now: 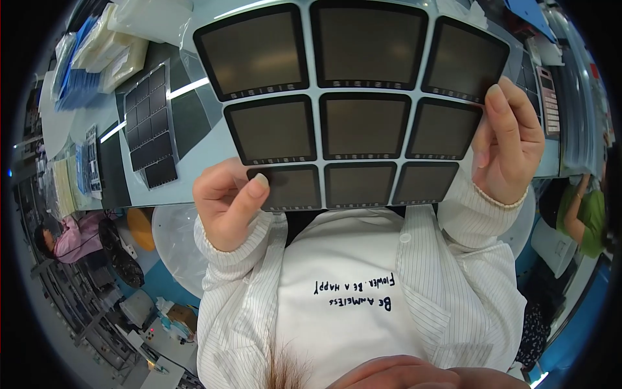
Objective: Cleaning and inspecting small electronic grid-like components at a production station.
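A transparent sheet bearing rows of dark, black-bordered rectangular panels [365, 126] is held up in front of my chest, above the table's near edge. Each panel has a strip of small marks along its lower border. My left hand [227, 202] pinches the sheet's lower left corner, thumb on the face toward me and fingers behind. On the right side, my right hand [510, 139] grips the edge by the upper panels, its thumb also in front. The fingers behind the sheet are partly hidden.
On the table [152, 196] at left lies another sheet of dark panels [150, 123]. Beyond it are stacked plastic bags [107, 55]. A calculator-like device [549, 100] and stacked transparent sheets [581, 123] stand at right. People in pink [79, 236] and green [586, 217] are nearby.
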Motion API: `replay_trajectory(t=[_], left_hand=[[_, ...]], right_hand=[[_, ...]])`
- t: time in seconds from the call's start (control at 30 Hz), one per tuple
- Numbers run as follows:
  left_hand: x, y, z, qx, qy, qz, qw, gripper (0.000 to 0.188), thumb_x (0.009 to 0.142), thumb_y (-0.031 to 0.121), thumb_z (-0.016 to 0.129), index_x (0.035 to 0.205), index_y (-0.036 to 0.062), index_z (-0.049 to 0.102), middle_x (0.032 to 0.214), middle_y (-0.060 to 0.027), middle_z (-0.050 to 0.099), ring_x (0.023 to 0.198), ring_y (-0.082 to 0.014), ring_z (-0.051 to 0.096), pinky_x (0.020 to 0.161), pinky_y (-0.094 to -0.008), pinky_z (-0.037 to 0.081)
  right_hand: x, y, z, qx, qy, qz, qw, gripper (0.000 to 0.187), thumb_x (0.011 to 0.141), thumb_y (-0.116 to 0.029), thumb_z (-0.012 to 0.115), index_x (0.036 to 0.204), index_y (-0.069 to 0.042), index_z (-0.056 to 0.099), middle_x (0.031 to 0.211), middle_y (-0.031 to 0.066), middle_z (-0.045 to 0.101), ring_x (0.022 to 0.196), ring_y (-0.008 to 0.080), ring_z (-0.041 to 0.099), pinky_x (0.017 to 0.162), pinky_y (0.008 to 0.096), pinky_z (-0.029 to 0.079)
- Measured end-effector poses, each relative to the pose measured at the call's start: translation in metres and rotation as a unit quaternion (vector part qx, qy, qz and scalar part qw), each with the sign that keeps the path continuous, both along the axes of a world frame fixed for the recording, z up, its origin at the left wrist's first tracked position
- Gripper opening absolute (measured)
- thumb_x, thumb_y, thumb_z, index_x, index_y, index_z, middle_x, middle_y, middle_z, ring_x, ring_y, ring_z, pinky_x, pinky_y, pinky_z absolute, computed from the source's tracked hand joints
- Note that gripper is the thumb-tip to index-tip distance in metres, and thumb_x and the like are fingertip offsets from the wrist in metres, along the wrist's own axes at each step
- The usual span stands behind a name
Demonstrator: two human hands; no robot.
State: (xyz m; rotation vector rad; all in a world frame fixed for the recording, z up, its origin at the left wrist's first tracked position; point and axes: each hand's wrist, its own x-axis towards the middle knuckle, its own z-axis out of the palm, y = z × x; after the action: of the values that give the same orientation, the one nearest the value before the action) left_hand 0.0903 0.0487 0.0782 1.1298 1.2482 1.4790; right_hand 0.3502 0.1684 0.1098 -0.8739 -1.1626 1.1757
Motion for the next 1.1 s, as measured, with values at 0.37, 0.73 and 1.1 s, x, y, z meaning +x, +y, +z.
replay_trajectory(t=[0.37, 0.73, 1.1], left_hand=[[0.006, 0.001, 0.01, -0.008, 0.062, -0.016, 0.998, 0.018, 0.079, 0.009, 0.066, 0.067, -0.002, 0.059, 0.058, -0.0038, 0.058, 0.049, -0.0076, 0.046, 0.047, -0.0207, 0.033], [0.009, 0.004, 0.019, -0.02, 0.071, -0.057, 0.996, 0.016, 0.08, 0.008, 0.066, 0.069, -0.0018, 0.061, 0.062, -0.0057, 0.061, 0.053, -0.0109, 0.052, 0.053, -0.0227, 0.039], [0.007, 0.012, 0.006, 0.066, 0.099, -0.098, 0.988, 0.02, 0.08, 0.017, 0.068, 0.075, -0.0017, 0.061, 0.063, -0.0051, 0.057, 0.05, -0.0115, 0.048, 0.05, -0.0223, 0.036]], right_hand=[[0.014, 0.004, -0.009, 0.018, 0.018, 0.011, 1.0, 0.022, 0.086, -0.005, 0.062, 0.105, 0.005, 0.063, 0.078, 0.0092, 0.066, 0.037, 0.0036, 0.042, 0.036, 0.0142, 0.026], [0.029, 0.007, -0.019, 0.019, 0.015, 0.025, 0.999, 0.023, 0.087, -0.005, 0.059, 0.108, 0.005, 0.062, 0.082, 0.0094, 0.066, 0.038, 0.0037, 0.041, 0.037, 0.0136, 0.025], [0.021, 0.018, -0.011, -0.018, 0.066, 0.011, 0.998, 0.024, 0.09, -0.007, 0.058, 0.111, 0.006, 0.06, 0.074, 0.0067, 0.065, 0.04, 0.0019, 0.038, 0.041, 0.0129, 0.027]])
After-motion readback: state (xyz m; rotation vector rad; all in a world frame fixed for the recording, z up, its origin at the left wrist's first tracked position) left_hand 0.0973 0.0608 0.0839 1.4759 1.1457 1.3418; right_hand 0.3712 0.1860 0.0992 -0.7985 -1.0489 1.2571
